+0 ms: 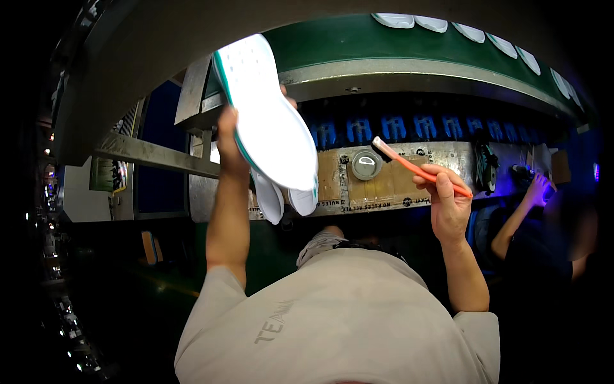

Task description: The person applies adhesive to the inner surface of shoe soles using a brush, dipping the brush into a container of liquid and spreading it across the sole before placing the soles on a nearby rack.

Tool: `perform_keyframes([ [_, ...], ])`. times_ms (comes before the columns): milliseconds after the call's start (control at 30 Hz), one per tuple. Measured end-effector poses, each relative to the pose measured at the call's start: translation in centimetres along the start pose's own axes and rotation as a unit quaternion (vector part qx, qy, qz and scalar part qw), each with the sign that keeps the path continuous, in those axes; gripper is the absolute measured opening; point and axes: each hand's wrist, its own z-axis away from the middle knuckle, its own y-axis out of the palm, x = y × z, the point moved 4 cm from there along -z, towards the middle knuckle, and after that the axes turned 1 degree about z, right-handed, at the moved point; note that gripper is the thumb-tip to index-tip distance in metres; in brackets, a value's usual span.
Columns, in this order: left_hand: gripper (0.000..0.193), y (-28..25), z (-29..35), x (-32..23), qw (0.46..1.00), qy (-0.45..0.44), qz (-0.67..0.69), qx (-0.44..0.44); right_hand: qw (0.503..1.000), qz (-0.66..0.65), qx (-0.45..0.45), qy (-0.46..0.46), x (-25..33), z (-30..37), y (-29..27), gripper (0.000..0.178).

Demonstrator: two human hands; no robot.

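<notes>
My left hand (231,144) grips a white shoe sole (268,121) with a green edge, raised in front of me, its fingers partly hidden behind it. My right hand (448,201) is closed around the handle of an orange brush (416,169). The brush's pale tip points up and left, near a small round bowl (366,165) that has pale, clear-looking contents. Below the raised sole, two more white soles show: one (268,200) on the left and another (303,201) on the right, both partly covered by it.
Cardboard (396,185) covers part of the metal bench. Beyond it runs a green conveyor belt (339,41) carrying several white soles (469,32). Blue holders (393,128) line the space beneath. A dark shoe (489,166) stands farther right, where a co-worker's hand (537,189) is lit violet.
</notes>
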Motion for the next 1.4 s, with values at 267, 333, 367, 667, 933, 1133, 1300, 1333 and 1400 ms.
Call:
perform_keyframes([
  [267, 0.046, -13.5, -23.7, -4.0, 0.937, 0.050, -0.302, -0.167, 0.994, 0.076, -0.033, 0.076, -4.5, 0.3, -1.5, 0.032],
  [333, 0.044, -15.2, -21.3, -3.1, 0.908, 0.046, -0.372, -0.189, 0.991, 0.089, -0.032, 0.098, -6.5, 0.4, -2.0, 0.031],
  [367, 0.043, -14.9, -18.7, -3.1, 0.907, 0.053, -0.373, -0.187, 0.987, 0.101, -0.034, 0.117, -7.7, 0.6, -2.3, 0.031],
  [667, 0.049, -20.4, 13.5, 13.9, 0.596, -0.384, -0.684, -0.172, 0.940, 0.303, 0.059, 0.143, -13.2, -1.1, -4.5, 0.025],
  [933, 0.069, -27.1, 22.0, 22.9, 0.631, -0.330, -0.664, -0.230, 0.864, 0.474, 0.142, 0.092, -17.9, -5.8, -1.9, 0.025],
  [1133, 0.050, -26.7, 23.0, 20.3, 0.839, -0.390, -0.165, -0.341, 0.840, 0.505, 0.163, 0.117, -18.5, -6.4, -0.8, 0.025],
  [1300, 0.081, -14.9, 23.2, 11.1, 0.934, -0.225, 0.178, -0.213, 0.920, 0.374, 0.099, 0.061, -17.5, -4.9, -3.0, 0.024],
  [1333, 0.081, -13.3, 23.7, 10.2, 0.935, -0.218, 0.173, -0.221, 0.921, 0.368, 0.109, 0.058, -17.6, -4.9, -3.5, 0.024],
  [1400, 0.090, -10.5, 23.8, 9.0, 0.915, -0.160, 0.323, -0.184, 0.901, 0.404, 0.123, 0.097, -17.9, -4.6, -4.4, 0.024],
])
